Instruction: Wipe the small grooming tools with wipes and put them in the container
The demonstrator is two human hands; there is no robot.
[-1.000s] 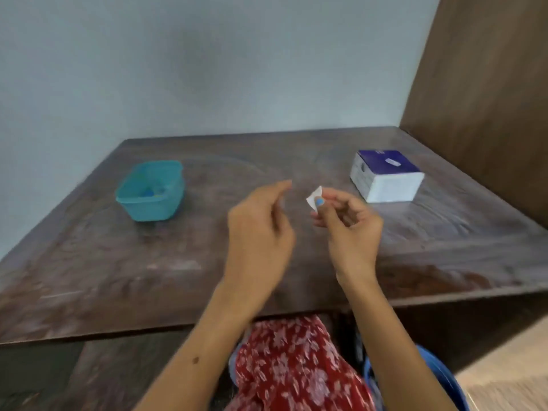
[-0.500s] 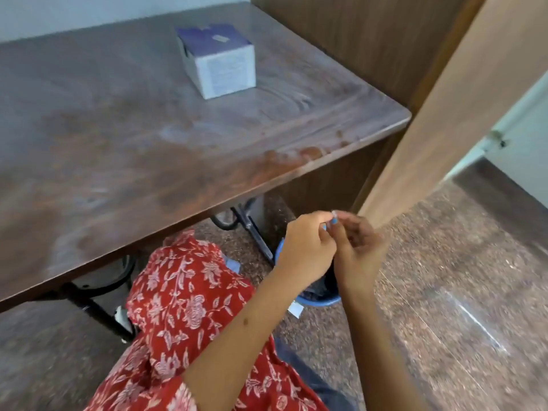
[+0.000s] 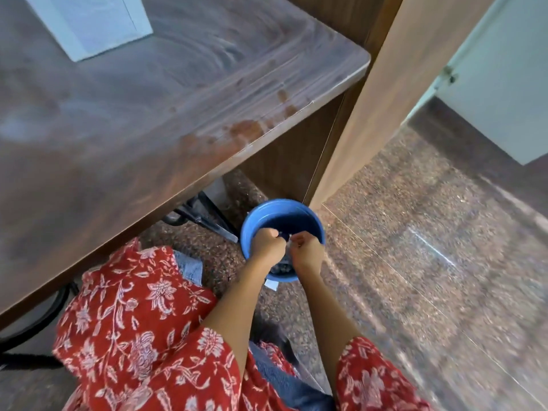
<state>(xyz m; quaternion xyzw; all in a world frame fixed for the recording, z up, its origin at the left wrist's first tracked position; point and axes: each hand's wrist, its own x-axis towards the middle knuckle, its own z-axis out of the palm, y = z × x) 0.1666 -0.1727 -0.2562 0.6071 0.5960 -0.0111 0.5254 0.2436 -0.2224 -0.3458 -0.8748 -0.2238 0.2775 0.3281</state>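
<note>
The head view showed one blue bin point(image 3: 283, 213) on the floor just beside the desk point(image 3: 178, 114), and one white box point(image 3: 89, 22) on the desk. Two hands reached down over the bin's mouth, close together. The left hand point(image 3: 267, 243) and right hand point(image 3: 305, 247) had curled fingers; what they pinched was too blurred to tell. No grooming tool or container was in view.

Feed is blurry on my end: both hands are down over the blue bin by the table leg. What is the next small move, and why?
Probably let go over the blue bin: left hand and right hand meet above its opening, fingers curled. What they pinch is too blurred to tell.
</note>
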